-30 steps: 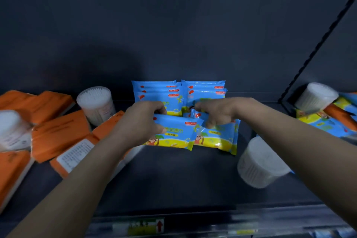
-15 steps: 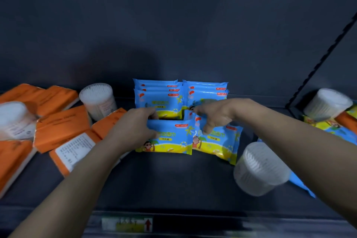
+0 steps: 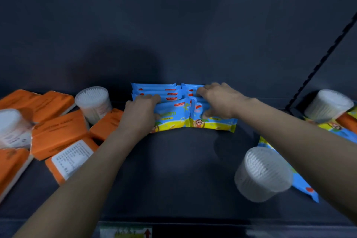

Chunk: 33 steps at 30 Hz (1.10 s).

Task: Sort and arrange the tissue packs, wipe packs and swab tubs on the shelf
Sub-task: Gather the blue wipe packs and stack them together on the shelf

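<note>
Blue and yellow wipe packs stand in two rows at the back middle of the dark shelf (image 3: 173,170). My left hand (image 3: 140,114) grips the front pack of the left row (image 3: 172,117), thumb on its face and fingers over its top. My right hand (image 3: 220,100) grips the front pack of the right row (image 3: 216,122) the same way. Both front packs lean against the packs behind (image 3: 154,91). Orange tissue packs (image 3: 58,131) lie scattered at the left. A swab tub (image 3: 94,103) stands behind them.
Another swab tub (image 3: 262,174) lies tipped at the front right on a loose wipe pack (image 3: 303,185). At the far left a third tub (image 3: 13,127) lies among tissue packs. Beyond the slanted divider (image 3: 318,67), the right bay holds a tub (image 3: 328,104) and wipe packs.
Both hands have pushed the two front wipe packs back and upright against the rows behind; they were lying lower and further forward before.
</note>
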Motion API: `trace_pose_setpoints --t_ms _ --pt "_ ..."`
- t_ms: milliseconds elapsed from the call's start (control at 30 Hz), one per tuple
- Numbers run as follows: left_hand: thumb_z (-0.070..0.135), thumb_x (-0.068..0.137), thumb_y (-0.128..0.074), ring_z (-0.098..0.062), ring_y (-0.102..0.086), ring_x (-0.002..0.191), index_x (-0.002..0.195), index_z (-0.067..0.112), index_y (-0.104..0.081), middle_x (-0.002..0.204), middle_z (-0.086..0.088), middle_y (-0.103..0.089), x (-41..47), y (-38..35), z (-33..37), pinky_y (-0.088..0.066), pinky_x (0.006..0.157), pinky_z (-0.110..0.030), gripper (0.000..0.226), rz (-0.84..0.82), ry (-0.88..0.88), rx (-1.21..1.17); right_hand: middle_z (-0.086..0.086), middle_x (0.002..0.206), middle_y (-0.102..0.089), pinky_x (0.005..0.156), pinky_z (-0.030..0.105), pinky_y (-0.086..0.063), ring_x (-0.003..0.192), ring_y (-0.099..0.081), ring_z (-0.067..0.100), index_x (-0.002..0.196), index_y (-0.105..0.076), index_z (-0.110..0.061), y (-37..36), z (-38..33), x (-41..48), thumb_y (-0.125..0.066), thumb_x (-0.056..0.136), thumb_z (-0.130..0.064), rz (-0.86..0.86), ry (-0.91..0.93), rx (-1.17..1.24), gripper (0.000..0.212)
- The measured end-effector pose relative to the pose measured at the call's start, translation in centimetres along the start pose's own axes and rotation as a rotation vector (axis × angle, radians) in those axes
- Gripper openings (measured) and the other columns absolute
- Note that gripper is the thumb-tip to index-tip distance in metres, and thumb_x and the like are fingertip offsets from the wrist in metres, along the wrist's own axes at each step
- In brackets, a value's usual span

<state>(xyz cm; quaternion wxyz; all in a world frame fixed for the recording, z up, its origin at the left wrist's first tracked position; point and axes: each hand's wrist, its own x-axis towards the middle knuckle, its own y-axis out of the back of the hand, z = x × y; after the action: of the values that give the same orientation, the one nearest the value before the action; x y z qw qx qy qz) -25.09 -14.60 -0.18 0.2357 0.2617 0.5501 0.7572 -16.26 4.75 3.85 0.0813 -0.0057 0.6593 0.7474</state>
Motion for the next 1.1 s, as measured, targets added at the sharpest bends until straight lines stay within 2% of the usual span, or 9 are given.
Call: trace_pose_setpoints --t_ms 67,167,267,400,500,733,933,1033,1100 --pt "0.015 0.080 -0.066 -0.031 -0.046 0.111 0.119 0.013 -0.053 0.116 -0.010 -0.056 0.6 0.0 -0.6 -0.042 0.090 -0.045 0.042 0.008 -0.014 -0.001 0.005 0.131 -0.047 0.096 0.035 -0.034 0.122 -0.040 0.026 0.139 -0.034 -0.018 0.0 0.0 -0.1 -0.066 0.082 -0.038 -0.004 0.001 -0.041 0.069" --pt "0.013 0.080 -0.065 -0.030 -0.041 0.109 0.122 0.015 -0.052 0.117 -0.009 -0.052 1.0 0.2 -1.3 -0.044 0.087 -0.047 0.044 0.006 -0.019 0.042 0.007 0.130 -0.047 0.094 0.033 -0.037 0.121 -0.040 0.026 0.139 -0.034 -0.016 -0.1 0.1 -0.2 -0.062 0.084 -0.024 -0.006 -0.013 -0.002 0.062" --pt "0.017 0.080 -0.067 -0.030 -0.037 0.109 0.123 0.015 -0.052 0.120 -0.010 -0.043 1.0 0.4 -1.7 -0.046 0.081 -0.044 0.045 0.042 -0.013 0.094 0.007 0.126 -0.048 0.088 0.032 -0.040 0.119 -0.041 0.024 0.135 -0.038 -0.014 -0.1 -0.2 0.0 -0.063 0.083 -0.015 -0.008 -0.001 0.053 0.057" --pt "0.017 0.082 -0.065 -0.029 -0.038 0.110 0.121 0.011 -0.049 0.118 -0.010 -0.043 0.6 0.0 -1.4 -0.044 0.078 -0.043 0.043 0.091 -0.027 0.116 0.006 0.125 -0.043 0.088 0.034 -0.041 0.119 -0.040 0.025 0.139 -0.033 -0.016 -0.1 -0.5 0.2 -0.063 0.083 -0.013 -0.006 -0.006 0.068 0.063" --pt "0.016 0.079 -0.066 -0.030 -0.039 0.108 0.119 0.007 -0.044 0.118 -0.011 -0.045 0.4 -0.4 -1.2 -0.042 0.084 -0.042 0.047 0.110 -0.037 0.068 0.009 0.124 -0.041 0.091 0.035 -0.041 0.115 -0.042 0.027 0.134 -0.036 -0.012 -0.4 -0.7 -0.2 -0.061 0.084 -0.016 0.030 -0.016 -0.002 0.056" --pt "0.024 0.078 -0.068 -0.030 -0.040 0.107 0.113 0.007 -0.047 0.116 -0.012 -0.045 0.4 -0.7 -1.1 -0.042 0.083 -0.044 0.044 0.135 -0.043 0.107 0.012 0.120 -0.048 0.087 0.033 -0.040 0.111 -0.046 0.028 0.124 -0.041 -0.007 -0.5 -1.0 -0.4 -0.059 0.085 -0.022 0.066 -0.045 -0.142 0.045" --pt "0.021 0.067 -0.077 -0.040 -0.048 0.100 0.110 0.001 -0.054 0.109 -0.020 -0.052 -0.3 -1.4 -0.7 -0.042 0.077 -0.047 0.053 0.244 -0.057 0.184 0.012 0.123 -0.046 0.090 0.035 -0.039 0.113 -0.044 0.029 0.126 -0.038 -0.007 -0.5 -1.2 -0.9 -0.060 0.086 -0.034 0.064 -0.056 -0.155 0.053" --pt "0.018 0.062 -0.079 -0.042 -0.050 0.101 0.117 0.000 -0.053 0.114 -0.022 -0.053 -1.1 -1.1 -0.7 -0.043 0.082 -0.048 0.064 0.267 -0.068 0.160 0.011 0.124 -0.046 0.093 0.036 -0.037 0.115 -0.044 0.029 0.127 -0.039 -0.009 0.1 -1.3 -1.2 -0.062 0.084 -0.042 0.105 -0.056 -0.157 0.060" --pt "0.016 0.065 -0.077 -0.041 -0.050 0.102 0.117 0.001 -0.053 0.114 -0.020 -0.054 -2.0 -0.6 -0.7 -0.043 0.085 -0.048 0.060 0.307 -0.064 0.123 0.010 0.124 -0.048 0.095 0.036 -0.035 0.116 -0.043 0.028 0.128 -0.042 -0.010 0.9 -1.7 -1.3 -0.057 0.087 -0.043 0.154 -0.019 -0.108 0.055"
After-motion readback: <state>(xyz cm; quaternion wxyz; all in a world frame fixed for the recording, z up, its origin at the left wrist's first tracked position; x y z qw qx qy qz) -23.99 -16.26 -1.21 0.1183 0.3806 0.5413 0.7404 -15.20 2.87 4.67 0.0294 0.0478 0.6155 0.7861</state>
